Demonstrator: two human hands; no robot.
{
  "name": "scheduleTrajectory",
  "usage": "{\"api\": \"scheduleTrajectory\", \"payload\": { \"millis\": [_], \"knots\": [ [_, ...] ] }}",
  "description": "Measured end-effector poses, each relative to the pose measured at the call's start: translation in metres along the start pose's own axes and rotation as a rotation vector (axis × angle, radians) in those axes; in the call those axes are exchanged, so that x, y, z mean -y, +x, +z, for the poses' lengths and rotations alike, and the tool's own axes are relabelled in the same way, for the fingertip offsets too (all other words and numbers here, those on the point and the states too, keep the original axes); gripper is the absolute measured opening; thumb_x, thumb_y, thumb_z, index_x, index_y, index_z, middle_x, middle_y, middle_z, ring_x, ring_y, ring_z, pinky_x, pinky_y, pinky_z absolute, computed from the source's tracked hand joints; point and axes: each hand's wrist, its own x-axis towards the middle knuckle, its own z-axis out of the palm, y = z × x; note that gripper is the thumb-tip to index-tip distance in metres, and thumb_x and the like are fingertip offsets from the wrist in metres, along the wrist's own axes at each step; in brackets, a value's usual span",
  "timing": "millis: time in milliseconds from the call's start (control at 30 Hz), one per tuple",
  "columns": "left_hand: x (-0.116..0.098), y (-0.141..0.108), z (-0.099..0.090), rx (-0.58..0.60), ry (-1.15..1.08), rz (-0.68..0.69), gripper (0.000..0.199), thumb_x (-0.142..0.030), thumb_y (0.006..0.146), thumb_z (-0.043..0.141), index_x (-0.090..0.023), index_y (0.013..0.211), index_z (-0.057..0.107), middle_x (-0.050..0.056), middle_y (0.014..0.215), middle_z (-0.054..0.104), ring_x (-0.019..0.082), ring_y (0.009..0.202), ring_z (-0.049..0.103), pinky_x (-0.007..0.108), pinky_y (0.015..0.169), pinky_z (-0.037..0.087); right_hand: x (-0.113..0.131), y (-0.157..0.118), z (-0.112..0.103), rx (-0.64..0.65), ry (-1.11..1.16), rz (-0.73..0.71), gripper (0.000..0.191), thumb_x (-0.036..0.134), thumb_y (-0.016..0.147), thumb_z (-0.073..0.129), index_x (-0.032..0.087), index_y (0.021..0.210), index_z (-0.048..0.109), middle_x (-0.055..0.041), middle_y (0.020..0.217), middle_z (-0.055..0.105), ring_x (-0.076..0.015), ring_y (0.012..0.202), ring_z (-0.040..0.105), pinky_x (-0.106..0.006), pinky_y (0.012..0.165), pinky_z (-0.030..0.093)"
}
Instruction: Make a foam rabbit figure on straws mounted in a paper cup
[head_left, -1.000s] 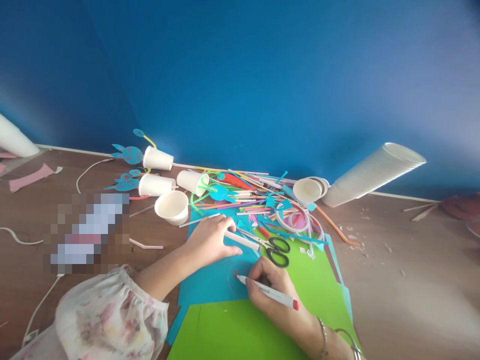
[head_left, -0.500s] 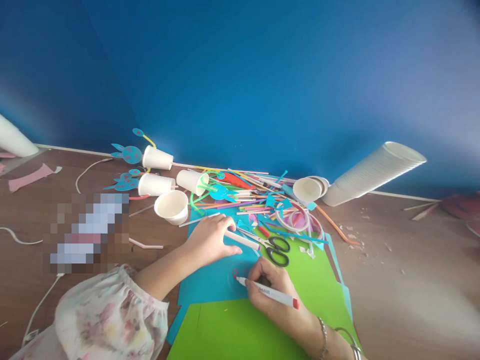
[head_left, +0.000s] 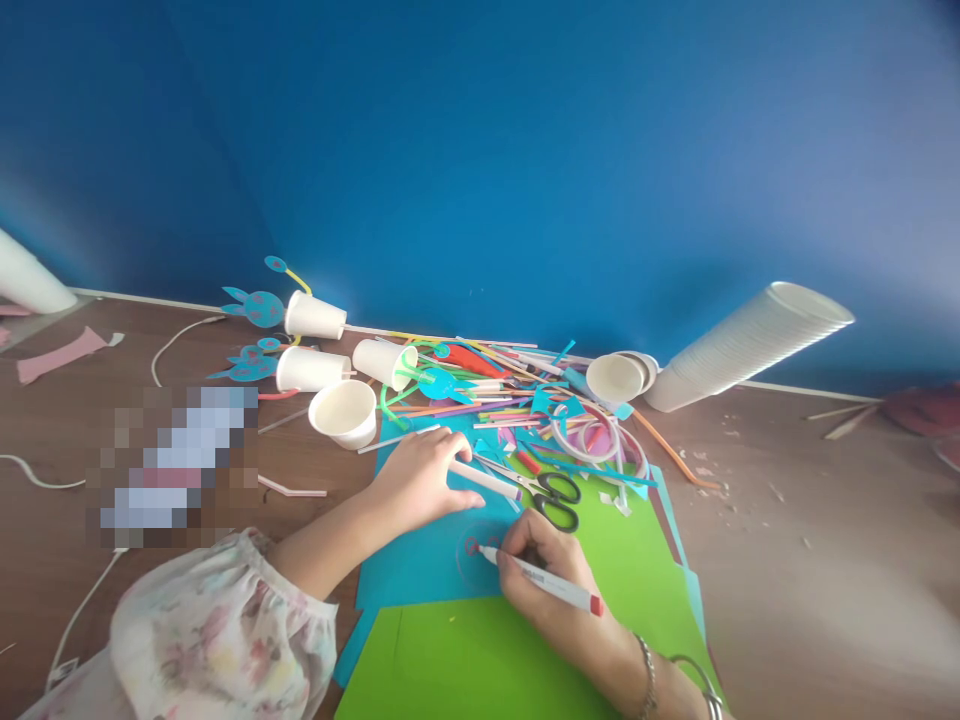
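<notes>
Gripping a white marker with a red end (head_left: 555, 586) in closed fingers, the R hand (head_left: 564, 630) is hovering or resting over blue paper (head_left: 412, 570); can't tell which. Its nib is sitting beside a small red ring (head_left: 472, 546), just L of those fingertips. A faint circle (head_left: 457, 556) is enclosing that ring, its R part disappearing behind the fingers. L hand (head_left: 420, 482) is spreading thumb & fingers around a 2nd marker (head_left: 487, 480); can't tell if it's gripped, as one end's hiding under the fingers. Scissors (head_left: 537, 489) are lying btwn both hands' fingertips & scraps. Straws (head_left: 450, 410) beyond the L fingers are overlapping too thickly to count. Pixelation (head_left: 180, 460) is masking something L of the L fingers.
</notes>
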Motion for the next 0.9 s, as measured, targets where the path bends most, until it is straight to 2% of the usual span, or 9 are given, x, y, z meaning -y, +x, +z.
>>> {"api": "scheduleTrajectory", "payload": {
  "millis": [467, 900],
  "knots": [
    [-0.0002, 0.0001, -0.0009, -0.008, 0.005, 0.011, 0.037, -0.043, 0.063, 0.076, -0.022, 0.088, 0.057, 0.002, 0.092, 0.065, 0.023, 0.086, 0.061, 0.033, 0.079, 0.044, -0.0001, -0.0010, -0.0001, 0.064, 0.024, -0.010, 0.019, 0.018, 0.072, 0.058, 0.021, 0.064, 0.041, 0.0069, 0.050, 0.044, -0.0065, 0.041, 0.038, -0.019, 0.039, 0.026],
    [0.0014, 0.0000, 0.0007, -0.006, -0.008, 0.010, 0.038, -0.042, 0.063, 0.076, -0.022, 0.089, 0.057, 0.002, 0.093, 0.065, 0.024, 0.088, 0.060, 0.035, 0.080, 0.043, -0.0072, -0.0010, 0.0011, 0.017, 0.033, -0.008, 0.020, 0.017, 0.073, 0.057, 0.022, 0.064, 0.040, 0.0070, 0.049, 0.046, -0.0075, 0.042, 0.039, -0.019, 0.040, 0.028]
  ]
}}
